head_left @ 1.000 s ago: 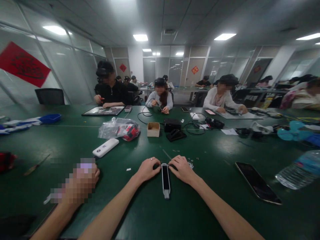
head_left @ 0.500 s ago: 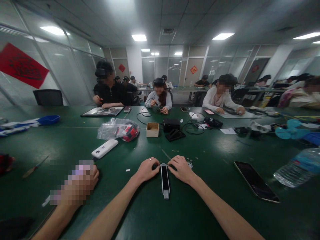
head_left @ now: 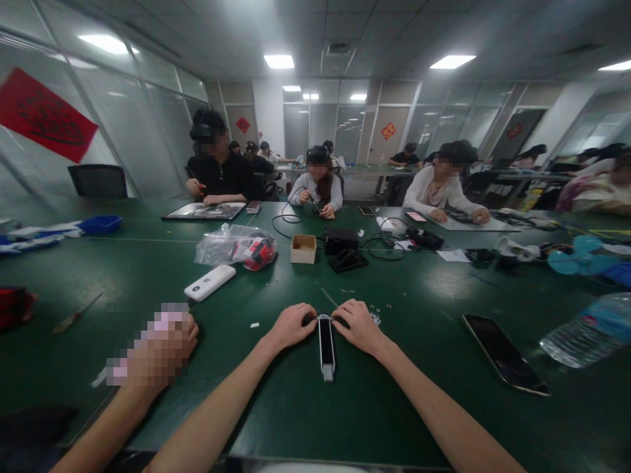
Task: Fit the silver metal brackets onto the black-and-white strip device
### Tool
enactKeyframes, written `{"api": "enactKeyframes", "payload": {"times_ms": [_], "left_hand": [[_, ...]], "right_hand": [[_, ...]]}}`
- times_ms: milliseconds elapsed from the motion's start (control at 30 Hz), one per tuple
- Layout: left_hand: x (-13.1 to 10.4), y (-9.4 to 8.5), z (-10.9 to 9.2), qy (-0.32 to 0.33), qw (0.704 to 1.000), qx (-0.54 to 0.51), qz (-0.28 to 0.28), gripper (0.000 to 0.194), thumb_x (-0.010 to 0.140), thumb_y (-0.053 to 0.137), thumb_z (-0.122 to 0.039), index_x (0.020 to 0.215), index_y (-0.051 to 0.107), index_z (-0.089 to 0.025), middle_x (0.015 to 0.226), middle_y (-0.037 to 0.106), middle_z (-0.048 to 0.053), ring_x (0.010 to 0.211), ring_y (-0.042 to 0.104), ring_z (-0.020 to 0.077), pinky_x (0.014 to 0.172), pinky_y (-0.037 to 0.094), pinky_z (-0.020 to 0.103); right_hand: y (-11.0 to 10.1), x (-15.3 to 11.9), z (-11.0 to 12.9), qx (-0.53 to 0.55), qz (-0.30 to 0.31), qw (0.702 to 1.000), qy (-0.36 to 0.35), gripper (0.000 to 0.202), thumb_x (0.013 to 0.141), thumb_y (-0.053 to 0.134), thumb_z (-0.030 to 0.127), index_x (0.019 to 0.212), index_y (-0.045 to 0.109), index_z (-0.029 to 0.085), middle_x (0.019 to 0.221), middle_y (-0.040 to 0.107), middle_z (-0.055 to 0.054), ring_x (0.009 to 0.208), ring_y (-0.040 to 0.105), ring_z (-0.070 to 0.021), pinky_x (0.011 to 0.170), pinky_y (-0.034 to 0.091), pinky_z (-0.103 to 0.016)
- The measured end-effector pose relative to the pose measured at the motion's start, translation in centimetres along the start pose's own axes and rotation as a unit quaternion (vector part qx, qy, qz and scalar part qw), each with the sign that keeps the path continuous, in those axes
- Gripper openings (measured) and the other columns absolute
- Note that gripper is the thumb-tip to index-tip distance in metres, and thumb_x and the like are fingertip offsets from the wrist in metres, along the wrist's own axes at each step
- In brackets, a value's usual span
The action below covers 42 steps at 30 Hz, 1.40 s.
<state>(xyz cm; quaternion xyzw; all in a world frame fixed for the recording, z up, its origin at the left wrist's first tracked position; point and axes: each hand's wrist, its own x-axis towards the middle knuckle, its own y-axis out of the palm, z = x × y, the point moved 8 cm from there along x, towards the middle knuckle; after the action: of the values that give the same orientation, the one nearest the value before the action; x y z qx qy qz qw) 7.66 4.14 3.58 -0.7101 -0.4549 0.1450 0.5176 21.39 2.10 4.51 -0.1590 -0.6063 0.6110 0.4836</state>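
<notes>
A slim white device with a long dark screen (head_left: 326, 345) lies on the green table, its grey tip pointing toward me. My left hand (head_left: 294, 325) is at the left of its far end, thumb and fingers pinched together at the edge. From the right, my right hand (head_left: 359, 326) pinches the same far end, fingers curled. Whether a small part sits between the fingertips is too small to tell. Just beyond my right hand are several tiny clear pieces (head_left: 376, 318). A thin strip (head_left: 329, 297) lies past the device.
At left another person's hand (head_left: 165, 355) rests over a blurred item, near a white oblong device (head_left: 210, 284). A screwdriver (head_left: 76, 313) lies farther left. Beyond are a plastic bag (head_left: 234, 246) and small box (head_left: 303, 249). On the right are a phone (head_left: 505, 355) and water bottle (head_left: 586, 332).
The view has tilted slightly downward, so the table's near edge now shows. Both hands stay at the far end of the device, with little visible movement.
</notes>
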Motion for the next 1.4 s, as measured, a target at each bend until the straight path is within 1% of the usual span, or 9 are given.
{"api": "enactKeyframes", "payload": {"times_ms": [233, 433, 667, 900, 1033, 1267, 1400], "left_hand": [[-0.03, -0.27, -0.28, -0.013, 1.000, 0.000, -0.003, 0.010, 0.080, 0.054, -0.024, 0.085, 0.061, -0.018, 0.078, 0.062, 0.000, 0.068, 0.055, 0.0136, 0.063, 0.041, 0.023], [-0.07, 0.06, 0.14, -0.017, 1.000, -0.021, 0.004, 0.012, 0.082, 0.055, -0.027, 0.084, 0.062, -0.017, 0.077, 0.062, 0.000, 0.067, 0.055, 0.0129, 0.062, 0.041, 0.022], [-0.01, 0.22, 0.31, -0.015, 0.999, -0.023, 0.016, 0.016, 0.085, 0.053, -0.029, 0.087, 0.064, -0.017, 0.077, 0.063, 0.001, 0.068, 0.056, 0.0129, 0.064, 0.042, 0.022], [-0.03, 0.08, 0.29, -0.016, 1.000, -0.020, 0.012, 0.018, 0.086, 0.051, -0.029, 0.088, 0.065, -0.017, 0.079, 0.065, 0.002, 0.070, 0.057, 0.0138, 0.066, 0.043, 0.023], [-0.02, 0.07, 0.30, -0.014, 1.000, -0.025, 0.008, 0.016, 0.084, 0.051, -0.026, 0.087, 0.065, -0.018, 0.081, 0.065, 0.002, 0.072, 0.058, 0.0142, 0.068, 0.044, 0.023], [0.15, -0.07, 0.28, -0.026, 0.999, -0.038, 0.006, 0.016, 0.083, 0.049, -0.027, 0.085, 0.062, -0.018, 0.080, 0.064, 0.002, 0.071, 0.057, 0.0146, 0.065, 0.044, 0.024], [0.11, -0.10, 0.34, -0.023, 0.999, -0.040, 0.004, 0.014, 0.082, 0.050, -0.026, 0.087, 0.061, -0.018, 0.081, 0.063, 0.001, 0.070, 0.056, 0.0143, 0.064, 0.043, 0.024]], "right_hand": [[0.31, -0.21, -0.21, 0.011, 0.001, 1.000, -0.009, 0.015, 0.089, 0.051, 0.025, 0.093, 0.065, 0.019, 0.094, 0.065, -0.007, 0.092, 0.053, -0.0202, 0.082, 0.038, -0.036], [0.43, -0.28, -0.36, 0.008, 0.011, 1.000, -0.013, 0.019, 0.092, 0.048, 0.025, 0.094, 0.066, 0.019, 0.093, 0.066, -0.006, 0.091, 0.053, -0.0207, 0.081, 0.038, -0.037], [0.42, -0.19, -0.09, -0.012, 0.010, 1.000, -0.024, 0.024, 0.093, 0.045, 0.027, 0.093, 0.068, 0.020, 0.091, 0.067, -0.007, 0.089, 0.053, -0.0200, 0.079, 0.038, -0.036], [0.26, -0.13, -0.02, -0.005, 0.015, 1.000, -0.012, 0.022, 0.092, 0.046, 0.027, 0.094, 0.067, 0.021, 0.093, 0.067, -0.006, 0.090, 0.054, -0.0202, 0.080, 0.039, -0.036], [0.21, -0.09, -0.09, 0.005, 0.005, 1.000, -0.006, 0.018, 0.090, 0.049, 0.027, 0.093, 0.066, 0.020, 0.093, 0.066, -0.006, 0.091, 0.054, -0.0201, 0.081, 0.039, -0.036], [-0.05, -0.01, -0.03, 0.009, 0.002, 1.000, 0.009, 0.011, 0.087, 0.055, 0.024, 0.091, 0.064, 0.019, 0.093, 0.065, -0.005, 0.092, 0.054, -0.0190, 0.081, 0.040, -0.034], [-0.17, -0.02, 0.15, 0.007, 0.007, 1.000, 0.012, 0.012, 0.087, 0.054, 0.024, 0.093, 0.064, 0.019, 0.094, 0.065, -0.006, 0.092, 0.054, -0.0192, 0.081, 0.040, -0.034]]}}
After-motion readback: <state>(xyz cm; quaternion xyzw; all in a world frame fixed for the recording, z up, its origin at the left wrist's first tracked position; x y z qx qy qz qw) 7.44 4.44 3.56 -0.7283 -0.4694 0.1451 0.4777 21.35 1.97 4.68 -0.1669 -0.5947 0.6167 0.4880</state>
